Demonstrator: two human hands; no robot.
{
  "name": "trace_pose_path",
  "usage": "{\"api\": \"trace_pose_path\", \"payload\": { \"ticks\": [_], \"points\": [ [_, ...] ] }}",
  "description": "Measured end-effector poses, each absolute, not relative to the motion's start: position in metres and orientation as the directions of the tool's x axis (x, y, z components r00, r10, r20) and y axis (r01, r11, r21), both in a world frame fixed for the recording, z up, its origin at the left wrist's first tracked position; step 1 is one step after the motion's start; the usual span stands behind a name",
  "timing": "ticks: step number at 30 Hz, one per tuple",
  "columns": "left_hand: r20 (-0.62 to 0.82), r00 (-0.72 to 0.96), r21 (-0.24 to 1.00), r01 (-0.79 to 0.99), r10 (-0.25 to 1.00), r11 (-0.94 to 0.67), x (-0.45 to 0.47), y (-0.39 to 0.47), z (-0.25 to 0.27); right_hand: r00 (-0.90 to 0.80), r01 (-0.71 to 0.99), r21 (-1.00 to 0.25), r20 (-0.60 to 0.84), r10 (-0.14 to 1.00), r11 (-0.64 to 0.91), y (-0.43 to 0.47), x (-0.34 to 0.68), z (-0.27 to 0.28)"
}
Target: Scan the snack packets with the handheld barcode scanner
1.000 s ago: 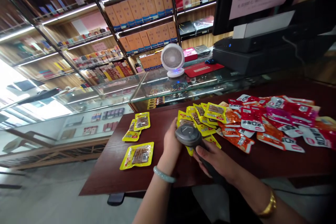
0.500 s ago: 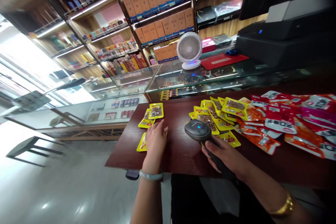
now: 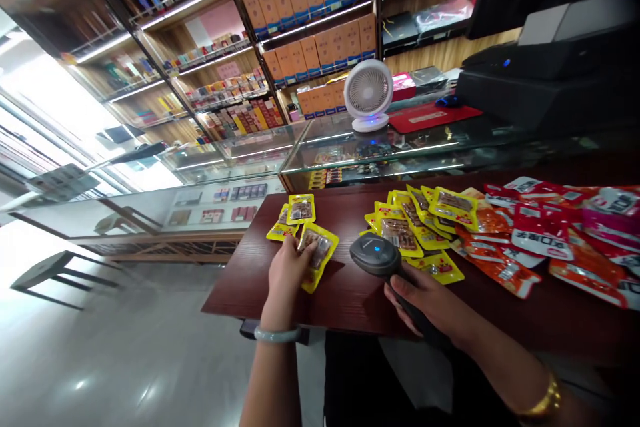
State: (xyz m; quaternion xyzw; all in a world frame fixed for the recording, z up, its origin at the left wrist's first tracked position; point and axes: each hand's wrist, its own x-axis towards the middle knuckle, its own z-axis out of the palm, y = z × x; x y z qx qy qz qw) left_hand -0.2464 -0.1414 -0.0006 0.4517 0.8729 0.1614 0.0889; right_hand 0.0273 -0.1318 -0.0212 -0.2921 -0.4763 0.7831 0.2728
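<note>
My left hand [image 3: 290, 270] grips a yellow snack packet [image 3: 320, 250] by its left side, thumb on top, over the dark red table [image 3: 240, 280]. Just beyond it, two more yellow packets [image 3: 301, 209] lie overlapping near the table's far left corner. My right hand [image 3: 425, 297] is wrapped round the handle of a black barcode scanner [image 3: 375, 253], whose head points left with a small blue light on top. Behind the scanner spreads a pile of yellow snack packets [image 3: 400, 233], partly covered by the scanner head.
Red and orange snack bags [image 3: 540, 230] are heaped on the table's right side. Beyond the table stands a glass display counter [image 3: 320, 160] bearing a white fan [image 3: 369, 95] and a red mat [image 3: 435, 120]. Black checkout equipment [image 3: 540, 90] is at the right; a stool [image 3: 45, 270] stands at left.
My left hand has taken hold of a yellow packet from the table's left side and lifted its edge, shifting it rightward. The right hand with the scanner has hardly moved.
</note>
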Motion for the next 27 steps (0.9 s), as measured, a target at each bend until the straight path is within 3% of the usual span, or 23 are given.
{"api": "trace_pose_path", "payload": {
  "ticks": [3, 10, 19, 27],
  "points": [
    [0.035, -0.568, 0.489, 0.728, 0.823, 0.481, -0.226, -0.133, -0.004, -0.695, -0.137, -0.917, -0.181, 0.696, -0.374, -0.133, 0.029, -0.018],
    [0.06, -0.483, 0.512, 0.766, 0.874, 0.388, -0.197, -0.119, -0.004, -0.628, -0.178, -0.91, -0.187, 0.755, -0.374, -0.129, 0.037, -0.025],
    [0.122, -0.444, 0.849, 0.51, 0.888, 0.138, -0.161, -0.079, -0.011, -0.516, -0.228, -0.897, -0.217, 0.829, -0.377, -0.122, 0.054, -0.015],
    [0.154, -0.295, 0.798, 0.6, 0.943, 0.057, -0.121, -0.057, -0.014, -0.446, -0.237, -0.885, -0.267, 0.854, -0.4, -0.115, 0.056, -0.02]
  ]
}}
